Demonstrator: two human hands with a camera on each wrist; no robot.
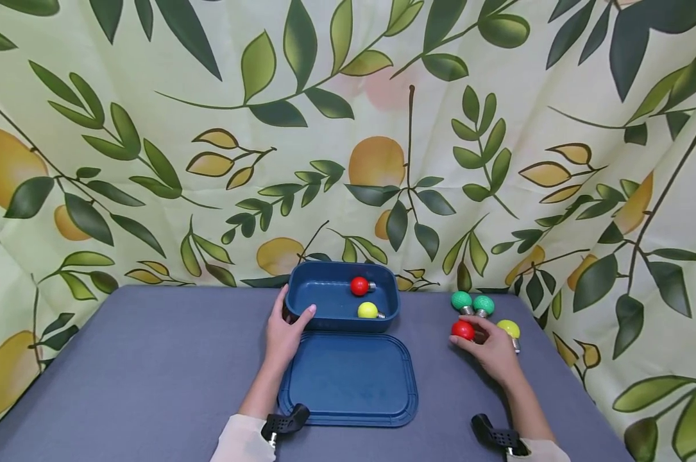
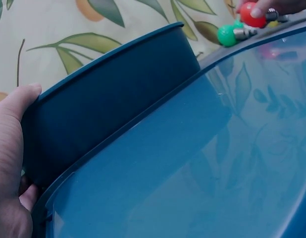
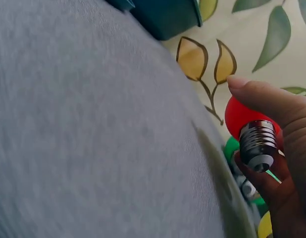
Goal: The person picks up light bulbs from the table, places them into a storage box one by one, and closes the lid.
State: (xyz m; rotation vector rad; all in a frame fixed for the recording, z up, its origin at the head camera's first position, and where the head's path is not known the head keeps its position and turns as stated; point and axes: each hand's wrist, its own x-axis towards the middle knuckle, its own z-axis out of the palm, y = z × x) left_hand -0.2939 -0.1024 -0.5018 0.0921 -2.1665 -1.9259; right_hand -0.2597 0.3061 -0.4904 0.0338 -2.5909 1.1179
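Note:
My left hand [image 1: 283, 337] grips the left end of a dark blue box [image 1: 336, 325], thumb near the front rim and fingers around the side. Inside the box lie a red light bulb [image 1: 359, 286] and a yellow light bulb [image 1: 367, 310]. Over on the right, my right hand [image 1: 494, 351] pinches another red light bulb [image 1: 462, 330] between thumb and fingers. Its metal screw base [image 3: 258, 141] shows in the right wrist view. Close by are two green light bulbs [image 1: 460, 300] and a second yellow light bulb [image 1: 509, 329], partly behind that hand.
A flat blue lid [image 1: 348, 378] lies on the grey tabletop [image 1: 169, 372], directly in front of the box. Behind the table hangs a leaf-and-fruit patterned cloth [image 1: 324, 141], close to the back of the box. The cloth also runs along the right side.

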